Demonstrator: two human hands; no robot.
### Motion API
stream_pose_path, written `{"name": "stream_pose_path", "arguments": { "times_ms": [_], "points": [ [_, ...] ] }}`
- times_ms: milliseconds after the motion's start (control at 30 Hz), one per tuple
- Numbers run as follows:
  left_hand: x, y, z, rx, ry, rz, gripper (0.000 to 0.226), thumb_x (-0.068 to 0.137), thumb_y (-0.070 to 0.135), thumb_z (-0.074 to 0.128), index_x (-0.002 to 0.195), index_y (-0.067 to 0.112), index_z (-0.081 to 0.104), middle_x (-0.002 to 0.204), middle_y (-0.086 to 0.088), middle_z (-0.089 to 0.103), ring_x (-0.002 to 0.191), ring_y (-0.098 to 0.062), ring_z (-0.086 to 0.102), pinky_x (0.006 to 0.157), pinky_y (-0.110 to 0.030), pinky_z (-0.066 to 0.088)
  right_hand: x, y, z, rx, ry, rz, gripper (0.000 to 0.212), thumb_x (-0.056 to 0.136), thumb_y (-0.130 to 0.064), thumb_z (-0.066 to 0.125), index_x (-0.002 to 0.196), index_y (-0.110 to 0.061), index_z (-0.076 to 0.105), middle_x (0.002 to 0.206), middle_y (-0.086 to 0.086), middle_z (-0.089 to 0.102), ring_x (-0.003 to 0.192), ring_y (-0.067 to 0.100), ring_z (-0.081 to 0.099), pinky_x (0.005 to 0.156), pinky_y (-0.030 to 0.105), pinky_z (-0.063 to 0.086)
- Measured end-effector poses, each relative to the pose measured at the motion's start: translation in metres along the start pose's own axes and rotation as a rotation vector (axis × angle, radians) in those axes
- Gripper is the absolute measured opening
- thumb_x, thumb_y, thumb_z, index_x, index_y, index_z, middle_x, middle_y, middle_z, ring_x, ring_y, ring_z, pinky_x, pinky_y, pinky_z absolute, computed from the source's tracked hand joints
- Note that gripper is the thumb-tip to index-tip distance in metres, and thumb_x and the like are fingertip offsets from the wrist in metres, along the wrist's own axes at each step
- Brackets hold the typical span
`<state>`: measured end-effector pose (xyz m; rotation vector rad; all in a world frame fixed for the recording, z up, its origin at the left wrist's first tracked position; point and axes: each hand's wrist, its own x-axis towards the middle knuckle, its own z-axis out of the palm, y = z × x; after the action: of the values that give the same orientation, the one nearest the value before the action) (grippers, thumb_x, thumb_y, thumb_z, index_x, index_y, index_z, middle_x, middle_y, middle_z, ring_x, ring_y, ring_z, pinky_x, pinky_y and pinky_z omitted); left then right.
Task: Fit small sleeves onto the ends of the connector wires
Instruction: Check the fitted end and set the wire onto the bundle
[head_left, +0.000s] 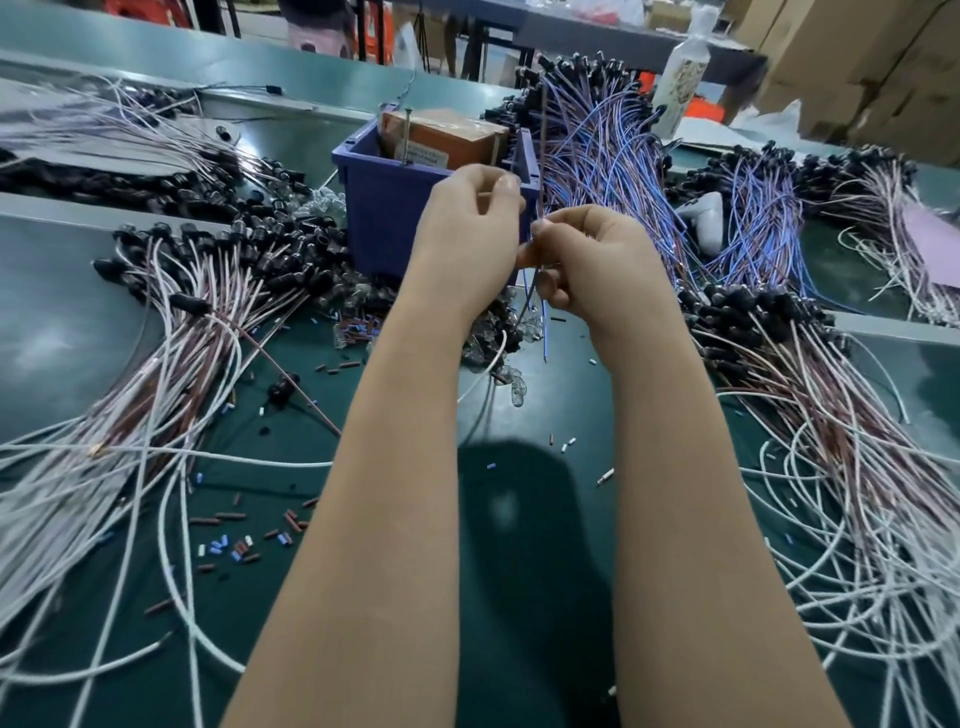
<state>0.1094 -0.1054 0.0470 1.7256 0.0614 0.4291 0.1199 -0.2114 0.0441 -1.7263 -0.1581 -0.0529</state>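
Both my hands are raised over the middle of the green table (519, 545). My right hand (587, 260) pinches a thin connector wire (540, 176) that runs up past the bin and hangs down below my fingers. My left hand (467, 234) has its fingertips curled together just left of the wire; what they pinch is too small to make out. Small brown, white and blue sleeves (234, 540) lie scattered on the table. Heaps of white and brown wires with black connectors (208, 291) lie at the left.
A blue plastic bin (384, 208) with an orange box (447, 140) inside stands right behind my hands. Blue-wired bundles (602, 156) pile up at the back right, white and brown ones (831, 441) at the right. A plastic bottle (680, 73) stands farther back.
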Motion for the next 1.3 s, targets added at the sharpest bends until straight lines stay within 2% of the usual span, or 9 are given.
{"name": "stream_pose_path", "arguments": {
  "times_ms": [100,300,400,500,633,833,1067,1200,1300],
  "points": [
    [-0.002,0.002,0.001,-0.054,-0.002,0.020,0.013,0.099,0.018,0.045,0.101,0.016,0.057,0.085,0.008,0.065,0.082,-0.010,0.064,0.081,-0.029,0.054,-0.002,-0.002,-0.002,-0.131,-0.088,0.007,0.013,0.091,-0.008,0.053,0.079,-0.014,0.053,0.053,-0.005,0.066,0.039,0.008,0.047,0.041,0.017,0.037],
    [-0.001,-0.005,-0.001,0.005,0.029,0.019,0.013,0.096,0.013,0.050,0.088,0.013,0.061,0.070,0.008,0.064,0.063,-0.003,0.058,0.067,-0.019,0.048,-0.006,-0.006,-0.007,-0.272,-0.293,0.074,0.015,0.091,-0.008,0.053,0.079,-0.015,0.059,0.069,0.003,0.071,0.045,0.009,0.055,0.043,0.015,0.042],
    [-0.002,-0.008,-0.007,0.116,-0.072,-0.018,0.015,0.095,0.012,0.052,0.086,0.011,0.064,0.068,0.006,0.065,0.061,-0.005,0.058,0.071,-0.023,0.052,-0.001,-0.004,-0.012,-0.181,-0.109,0.063,0.013,0.094,-0.015,0.053,0.085,-0.016,0.063,0.079,0.003,0.070,0.051,0.007,0.056,0.050,0.016,0.047],
    [-0.005,-0.008,-0.009,0.219,-0.225,-0.065,0.015,0.094,0.012,0.052,0.086,0.013,0.065,0.067,0.006,0.066,0.057,-0.001,0.058,0.065,-0.016,0.050,0.003,-0.002,-0.011,-0.046,0.051,0.009,0.017,0.097,-0.022,0.052,0.085,-0.017,0.063,0.075,-0.002,0.067,0.054,0.005,0.056,0.054,0.017,0.048],
    [-0.007,-0.007,-0.007,0.281,-0.345,-0.081,0.020,0.093,0.011,0.053,0.076,0.017,0.061,0.067,0.006,0.066,0.054,0.000,0.056,0.058,-0.017,0.046,0.001,0.002,-0.008,-0.084,0.080,-0.059,0.026,0.097,-0.013,0.050,0.074,-0.013,0.064,0.064,-0.001,0.063,0.047,0.000,0.053,0.051,0.013,0.044],
    [-0.007,-0.010,-0.007,0.278,-0.345,-0.083,0.019,0.092,0.015,0.053,0.077,0.018,0.064,0.060,0.009,0.065,0.047,0.004,0.053,0.055,-0.019,0.044,0.004,0.006,-0.008,-0.120,0.115,-0.083,0.023,0.092,-0.012,0.056,0.071,-0.015,0.063,0.062,-0.004,0.062,0.048,-0.002,0.053,0.055,0.014,0.044],
    [-0.010,-0.007,-0.011,0.310,-0.454,-0.115,0.020,0.092,0.013,0.055,0.074,0.017,0.064,0.056,0.009,0.064,0.047,0.002,0.055,0.051,-0.011,0.043,0.011,0.025,-0.010,0.041,0.319,0.074,0.026,0.093,-0.011,0.051,0.068,-0.014,0.056,0.061,-0.001,0.054,0.049,0.006,0.046,0.051,0.020,0.040],
    [-0.006,-0.003,-0.015,0.246,-0.183,-0.067,0.021,0.094,0.015,0.050,0.078,0.020,0.062,0.065,0.008,0.066,0.056,0.001,0.057,0.054,-0.013,0.045,0.008,0.035,-0.002,-0.435,0.051,0.097,0.029,0.088,-0.021,0.060,0.060,-0.017,0.055,0.067,0.007,0.062,0.062,0.019,0.051,0.065,0.036,0.046],
    [-0.006,0.003,-0.018,0.049,-0.123,-0.037,0.022,0.096,0.013,0.048,0.079,0.019,0.061,0.067,0.007,0.065,0.052,0.005,0.055,0.050,-0.007,0.041,0.007,0.033,0.010,-0.470,-0.092,0.079,0.010,0.088,-0.011,0.057,0.082,-0.019,0.056,0.084,0.005,0.061,0.066,0.017,0.051,0.057,0.027,0.044]
  ]
}}
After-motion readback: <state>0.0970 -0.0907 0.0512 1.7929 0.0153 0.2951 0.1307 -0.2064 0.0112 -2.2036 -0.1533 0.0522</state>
